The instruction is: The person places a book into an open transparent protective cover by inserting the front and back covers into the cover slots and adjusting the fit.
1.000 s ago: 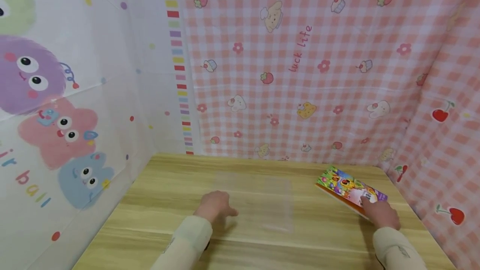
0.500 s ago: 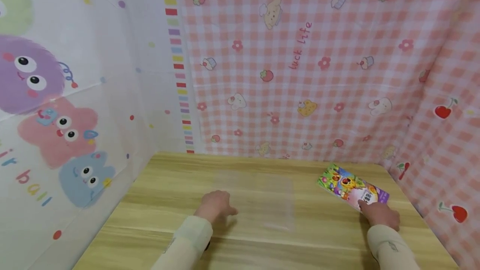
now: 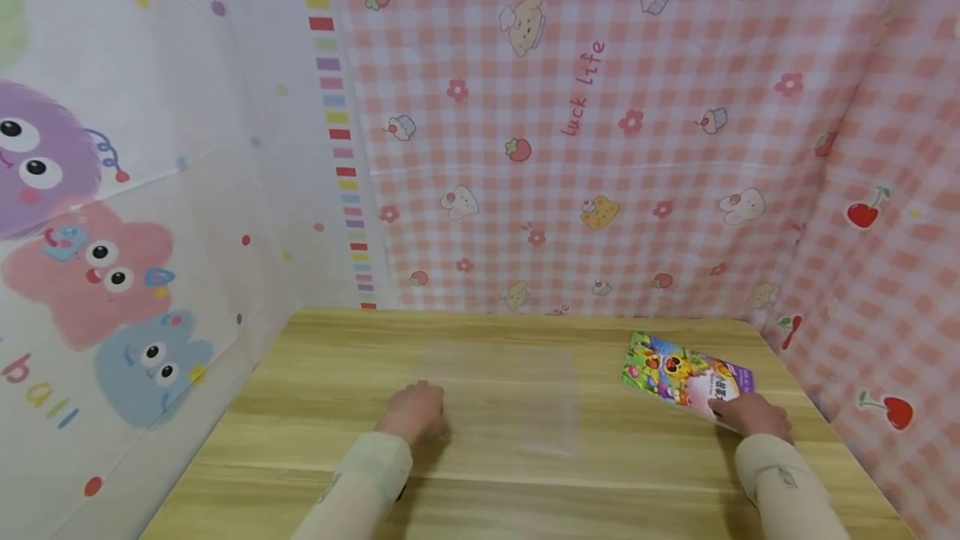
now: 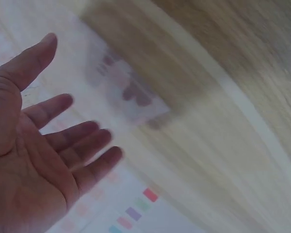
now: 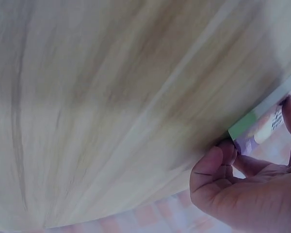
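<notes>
At the right of the head view lies a picture book (image 3: 678, 375) with a bright cartoon cover and a purple end. My right hand (image 3: 753, 417) holds its near end, the thumb over the cover. The right wrist view shows the pale edge of the book (image 5: 262, 109) beside the curled fingers. My left hand (image 3: 412, 409) is over the left part of the table, next to a clear plastic sheet (image 3: 510, 407). In the left wrist view the left hand (image 4: 48, 145) has relaxed, spread fingers and nothing in the palm.
The wood-grain table (image 3: 315, 407) carries the flat plastic sheet in its middle. A pink checked cloth (image 3: 585, 148) hangs behind and along the right side. A white cloth (image 3: 210, 190) with cartoon figures covers the left side.
The book has gone from tilted, with its orange side showing, to cover facing up, still in my right hand. The head view has turned slightly right. The left hand stays near the sheet.
</notes>
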The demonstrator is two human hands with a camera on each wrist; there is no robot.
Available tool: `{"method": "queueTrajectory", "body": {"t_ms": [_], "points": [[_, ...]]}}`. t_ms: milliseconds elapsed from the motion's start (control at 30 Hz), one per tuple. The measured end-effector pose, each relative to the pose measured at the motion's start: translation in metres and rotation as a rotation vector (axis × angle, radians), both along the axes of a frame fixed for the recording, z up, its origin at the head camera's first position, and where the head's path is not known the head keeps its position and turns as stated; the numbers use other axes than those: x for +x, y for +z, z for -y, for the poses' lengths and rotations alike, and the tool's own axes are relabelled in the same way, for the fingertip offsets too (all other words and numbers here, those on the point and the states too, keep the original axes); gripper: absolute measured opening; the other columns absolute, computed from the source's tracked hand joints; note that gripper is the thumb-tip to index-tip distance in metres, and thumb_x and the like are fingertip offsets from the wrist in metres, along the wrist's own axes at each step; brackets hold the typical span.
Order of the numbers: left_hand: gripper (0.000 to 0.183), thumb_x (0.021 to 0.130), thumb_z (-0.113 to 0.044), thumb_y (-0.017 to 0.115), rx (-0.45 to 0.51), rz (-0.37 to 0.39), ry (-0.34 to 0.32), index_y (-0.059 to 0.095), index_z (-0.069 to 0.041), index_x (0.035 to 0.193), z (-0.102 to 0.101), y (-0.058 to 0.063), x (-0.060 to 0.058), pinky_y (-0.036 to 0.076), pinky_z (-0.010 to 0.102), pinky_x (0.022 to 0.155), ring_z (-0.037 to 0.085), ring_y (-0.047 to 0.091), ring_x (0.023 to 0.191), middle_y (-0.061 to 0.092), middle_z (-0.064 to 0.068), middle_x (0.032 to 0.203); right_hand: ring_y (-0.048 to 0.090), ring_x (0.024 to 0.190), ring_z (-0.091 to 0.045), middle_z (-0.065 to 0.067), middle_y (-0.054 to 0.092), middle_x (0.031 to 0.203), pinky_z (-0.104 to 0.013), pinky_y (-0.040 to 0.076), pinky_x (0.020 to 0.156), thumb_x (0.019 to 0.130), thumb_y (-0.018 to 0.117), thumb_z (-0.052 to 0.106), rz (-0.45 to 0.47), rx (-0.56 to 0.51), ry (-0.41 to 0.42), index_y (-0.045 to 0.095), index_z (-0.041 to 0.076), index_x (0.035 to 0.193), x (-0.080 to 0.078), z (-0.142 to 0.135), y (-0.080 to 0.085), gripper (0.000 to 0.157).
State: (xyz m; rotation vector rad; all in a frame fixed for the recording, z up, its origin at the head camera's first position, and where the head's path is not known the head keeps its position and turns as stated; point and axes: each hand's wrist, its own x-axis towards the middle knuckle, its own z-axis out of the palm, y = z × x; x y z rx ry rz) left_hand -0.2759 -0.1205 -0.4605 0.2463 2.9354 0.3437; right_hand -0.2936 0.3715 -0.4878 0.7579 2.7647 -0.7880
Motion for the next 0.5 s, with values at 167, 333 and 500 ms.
{"method": "queueTrajectory", "body": {"t_ms": [167, 333, 500], "points": [[0.035, 0.081, -0.015, 0.082, 0.032, -0.035, -0.036, 0.065, 0.001, 0.106, 0.006, -0.01, -0.004, 0.046, 0.054, 0.096, 0.043, 0.054, 0.112, 0.057, 0.024, 0.115, 0.037, 0.108, -0.064, -0.051, 0.035, 0.106, -0.065, 0.037, 0.092, 0.092, 0.061, 0.04, 0.006, -0.028, 0.055, 0.045, -0.026, 0.115, 0.004, -0.002, 0.006, 0.072], [0.044, 0.084, -0.013, 0.079, 0.069, -0.027, -0.036, 0.062, 0.004, 0.121, 0.013, -0.021, -0.01, 0.036, 0.057, 0.107, 0.05, 0.042, 0.13, 0.049, 0.03, 0.135, 0.042, 0.104, -0.06, -0.047, 0.044, 0.105, -0.062, 0.038, 0.092, 0.09, 0.065, 0.036, -0.003, -0.015, 0.112, 0.05, -0.026, 0.109, 0.004, -0.005, 0.007, 0.067], [0.024, 0.087, -0.015, 0.075, 0.051, 0.008, -0.066, 0.063, -0.002, 0.105, 0.015, -0.024, -0.008, 0.04, 0.052, 0.105, 0.044, 0.049, 0.125, 0.055, 0.025, 0.13, 0.047, 0.093, -0.049, -0.036, 0.053, 0.095, -0.056, 0.04, 0.088, 0.088, 0.067, 0.034, -0.004, -0.015, 0.134, 0.054, -0.023, 0.098, 0.003, -0.008, 0.009, 0.059]]}}
